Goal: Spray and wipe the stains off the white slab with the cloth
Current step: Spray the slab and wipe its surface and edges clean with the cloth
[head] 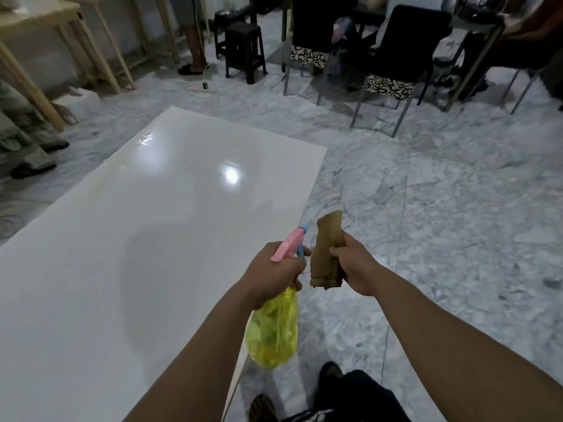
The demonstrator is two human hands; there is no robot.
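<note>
A large glossy white slab [158,208] lies flat on the marble floor, stretching from the lower left to the upper middle. Faint yellowish streaks and a wet patch show near its far left edge. My left hand [271,269] grips a spray bottle [274,330] with a yellow body and pink head, held over the slab's right edge, nozzle pointing away from me. My right hand [353,266] holds a folded brown cloth [326,251] just right of the bottle, above the floor.
Grey-white marble floor [441,223] surrounds the slab. Black chairs [393,53] and a black stool [243,50] stand at the back. Wooden frames [100,47] line the far left. Another person's feet [33,159] rest beside the slab's left edge. My own feet [304,400] are at the bottom.
</note>
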